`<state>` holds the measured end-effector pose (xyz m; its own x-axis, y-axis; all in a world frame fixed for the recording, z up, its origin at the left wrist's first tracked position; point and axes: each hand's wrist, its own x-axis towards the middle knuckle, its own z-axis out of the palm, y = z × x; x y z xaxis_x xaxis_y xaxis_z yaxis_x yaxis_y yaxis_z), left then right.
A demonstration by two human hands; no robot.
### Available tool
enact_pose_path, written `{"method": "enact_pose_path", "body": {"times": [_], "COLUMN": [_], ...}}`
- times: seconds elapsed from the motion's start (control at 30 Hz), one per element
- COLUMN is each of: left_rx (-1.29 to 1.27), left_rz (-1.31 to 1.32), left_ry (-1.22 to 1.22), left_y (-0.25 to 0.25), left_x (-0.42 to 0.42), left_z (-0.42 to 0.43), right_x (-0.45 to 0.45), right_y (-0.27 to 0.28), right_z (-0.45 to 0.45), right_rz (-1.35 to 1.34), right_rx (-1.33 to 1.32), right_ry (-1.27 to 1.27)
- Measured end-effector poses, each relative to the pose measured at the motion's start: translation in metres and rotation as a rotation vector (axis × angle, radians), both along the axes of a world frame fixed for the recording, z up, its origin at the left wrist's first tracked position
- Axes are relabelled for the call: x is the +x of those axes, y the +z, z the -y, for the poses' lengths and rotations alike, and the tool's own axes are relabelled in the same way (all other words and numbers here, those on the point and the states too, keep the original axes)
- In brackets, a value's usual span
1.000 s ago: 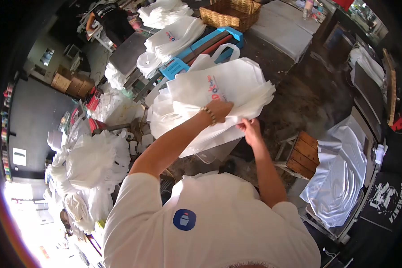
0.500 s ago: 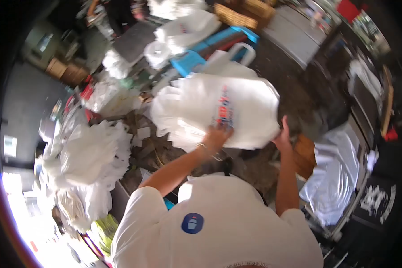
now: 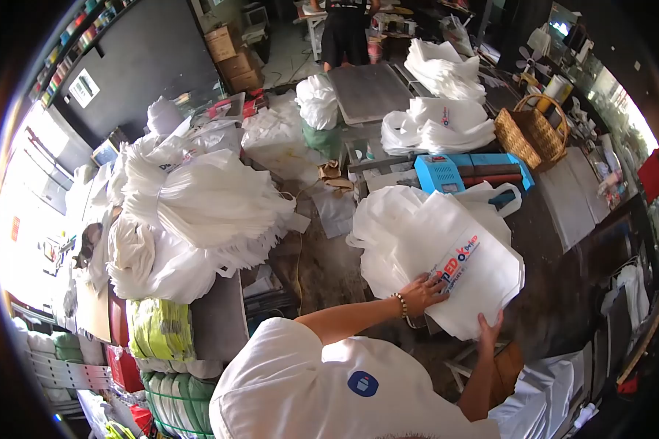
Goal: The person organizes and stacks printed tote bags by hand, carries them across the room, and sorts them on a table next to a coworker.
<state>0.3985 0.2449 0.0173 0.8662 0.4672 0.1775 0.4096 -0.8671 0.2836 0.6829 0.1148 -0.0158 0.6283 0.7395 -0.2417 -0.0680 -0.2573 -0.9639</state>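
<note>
A fanned stack of white bags (image 3: 476,252) with red and blue print lies on the dark table in front of me. My left hand (image 3: 423,294), with a beaded bracelet at the wrist, rests spread on the stack's near left side, over the print. My right hand (image 3: 490,329) is at the near right edge of the stack, thumb and fingers apart, touching the edge. Handles of the bags stick out at the far side, beside a blue machine (image 3: 441,174) with dark rollers.
Large bundles of white bags (image 3: 205,197) are piled at the left. More white bags (image 3: 447,69) lie behind the machine, near a wicker basket (image 3: 531,132). A person (image 3: 346,33) in dark clothes stands at the back. Wooden stool (image 3: 507,369) below my right hand.
The view has swung left and up. The bag stack has turned, its print now slanting. My left hand has flattened on it, and my right hand has opened at its edge.
</note>
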Motion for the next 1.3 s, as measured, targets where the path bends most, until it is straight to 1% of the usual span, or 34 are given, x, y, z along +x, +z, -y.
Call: {"method": "enact_pose_path", "body": {"times": [0.03,0.13,0.17,0.23,0.3,0.33,0.37,0.4,0.43,0.5,0.53,0.57,0.63,0.67,0.7,0.73,0.77,0.83,0.87,0.9,1.03,1.1,1.13,1.23,1.3], "left_rx": [-0.024,-0.027,-0.030,-0.187,-0.125,-0.159,-0.191,-0.120,-0.111,-0.215,-0.165,-0.164,-0.235,-0.231,-0.216,-0.162,-0.115,-0.120,-0.126,-0.127,-0.112,-0.144,-0.111,-0.139,-0.066], "left_rz": [-0.051,-0.094,-0.093,-0.244,-0.303,-0.221,-0.138,-0.064,-0.065,-0.072,-0.040,-0.033,-0.156,-0.222,-0.233,-0.218,-0.200,-0.211,-0.215,-0.222,-0.205,-0.204,-0.215,-0.232,-0.222], "left_ry": [-0.026,-0.060,-0.071,-0.030,-0.028,-0.013,0.000,-0.030,-0.032,-0.089,-0.056,-0.058,0.105,0.118,0.104,0.141,0.176,0.190,0.223,0.218,0.340,0.380,0.404,0.396,0.360], "left_y": [0.006,0.013,0.023,0.055,0.059,0.055,0.054,0.052,0.056,0.062,0.052,0.044,0.035,0.035,0.034,0.031,0.031,0.033,0.036,0.037,0.037,0.038,0.037,0.033,0.029], "left_x": [-0.003,-0.005,-0.001,0.007,0.025,0.037,0.050,0.063,0.075,0.103,0.116,0.126,0.138,0.142,0.143,0.142,0.142,0.143,0.144,0.146,0.155,0.158,0.159,0.160,0.159], "left_z": [-0.001,-0.004,-0.003,-0.001,0.004,0.010,0.016,0.023,0.027,0.041,0.047,0.056,0.068,0.072,0.076,0.081,0.087,0.095,0.095,0.096,0.108,0.110,0.112,0.108,0.102], "right_x": [-0.007,-0.012,-0.011,-0.009,-0.010,-0.006,-0.003,0.004,0.001,-0.013,-0.012,-0.019,0.011,0.019,0.024,0.024,0.023,0.028,0.028,0.031,0.038,0.038,0.040,0.035,0.045], "right_y": [0.002,0.001,-0.002,-0.002,-0.001,-0.010,-0.022,-0.032,-0.023,-0.006,-0.003,0.013,-0.039,-0.037,-0.037,-0.032,-0.023,0.002,0.017,0.016,0.011,-0.004,-0.012,-0.002,-0.032], "right_z": [0.000,0.002,0.003,0.010,0.009,0.008,0.007,0.006,0.006,0.007,0.009,0.010,0.012,0.016,0.019,0.023,0.028,0.035,0.038,0.037,0.044,0.041,0.039,0.034,0.026], "right_rz": [0.003,0.034,0.000,-0.038,-0.052,-0.057,0.012,0.082,0.082,-0.186,-0.082,-0.073,0.076,0.070,-0.051,-0.176,-0.187,-0.133,-0.114,-0.121,-0.203,-0.370,-0.481,-0.509,-0.462], "right_rx": [0.002,0.016,0.044,0.068,0.102,0.116,0.109,0.099,0.108,0.209,0.139,0.117,0.117,0.128,0.098,0.069,0.075,-0.020,-0.069,-0.070,-0.119,0.075,0.124,0.142,0.235], "right_ry": [0.003,-0.054,-0.055,-0.063,0.011,0.008,0.004,-0.001,-0.003,-0.008,0.001,-0.010,0.075,0.059,0.125,0.190,0.171,0.315,0.338,0.333,0.417,0.394,0.394,0.372,0.431]}}
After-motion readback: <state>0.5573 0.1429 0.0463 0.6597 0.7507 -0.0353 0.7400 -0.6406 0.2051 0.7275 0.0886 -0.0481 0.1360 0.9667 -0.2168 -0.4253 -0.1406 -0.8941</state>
